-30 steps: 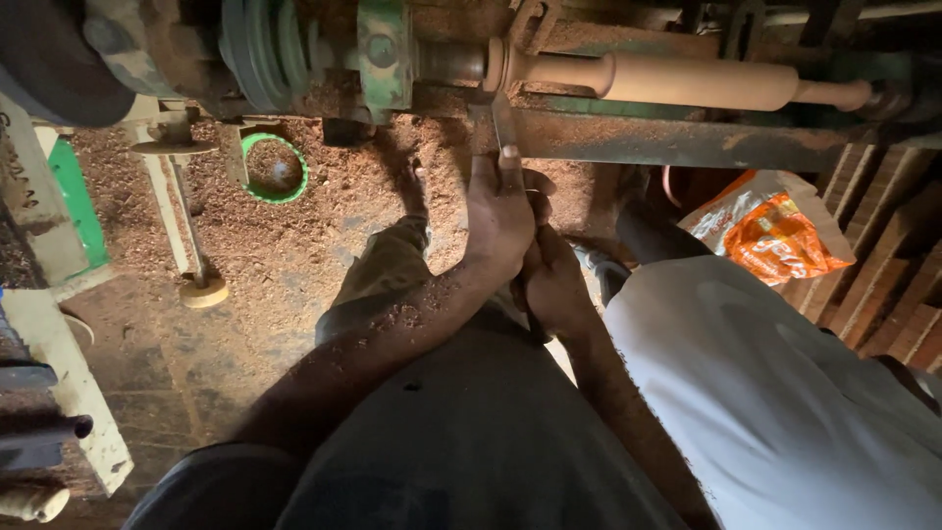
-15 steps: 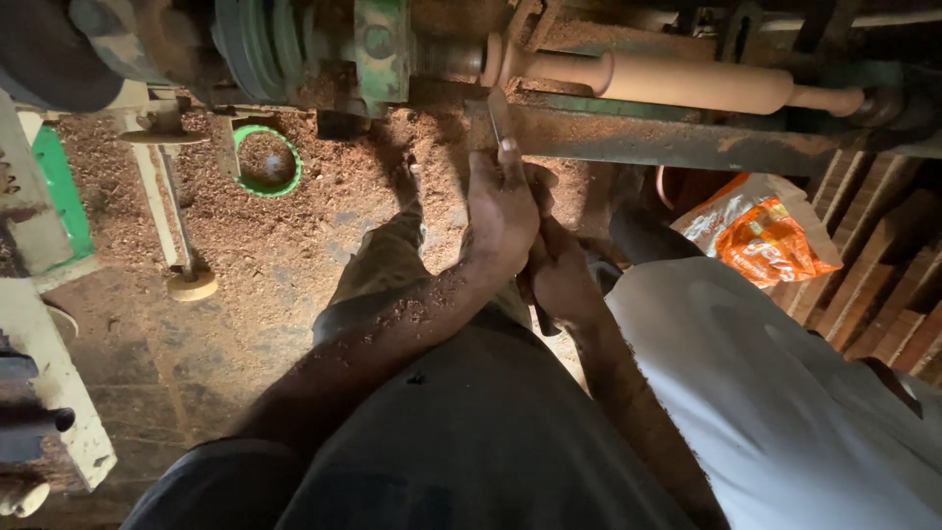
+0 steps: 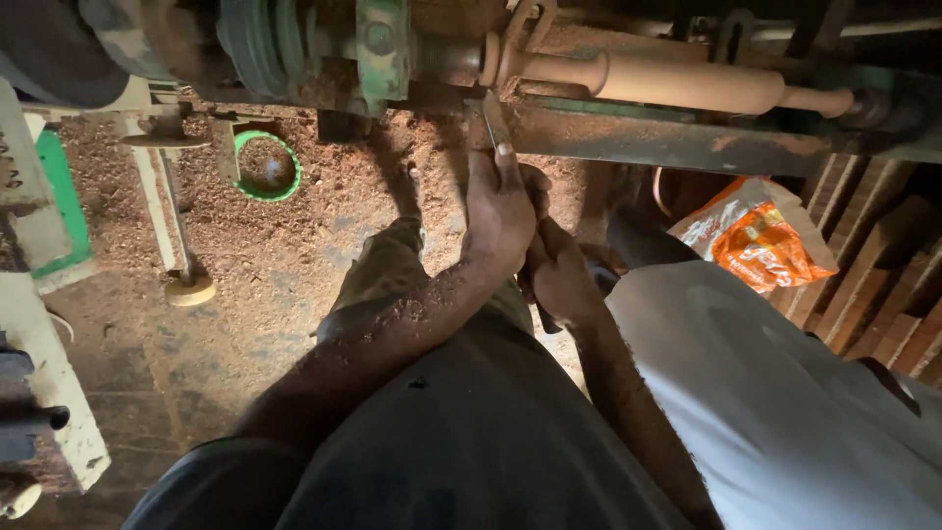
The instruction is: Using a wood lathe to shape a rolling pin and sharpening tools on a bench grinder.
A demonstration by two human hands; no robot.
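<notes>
Wood lathe in view from above; a turned wooden spindle point(image 3: 677, 83), rolling-pin shaped with a narrow neck at each end, is mounted between the headstock point(image 3: 383, 39) and the far centre, lying horizontal across the top of the view. Left hand point(image 3: 500, 211) is closed around the blade of a flat steel chisel point(image 3: 494, 123), fingers wrapped, one fingertip laid along the blade; the chisel tip stands up toward the left neck of the spindle, just over the tool rest bar point(image 3: 667, 147). Whether the edge touches the wood cannot be told from here. Right hand point(image 3: 561, 280) is closed low on the chisel's handle end, pressed against the left hand; the handle itself is mostly hidden. Risks, as judged: the left fingers sit very near the spindle and the belt pulley point(image 3: 260, 34), so a catch of the edge in the narrow neck could jerk the tool and pull the fingers in. The grip is far forward on bare metal, which gives little leverage if the tool kicks. The neck is thin; too deep a cut could snap the piece off its centres. Loose sawdust point(image 3: 294, 255) covers the floor thickly around the person's foot point(image 3: 404, 191), so footing could slip under load. The light is dim, so the cut is hard to read.
</notes>
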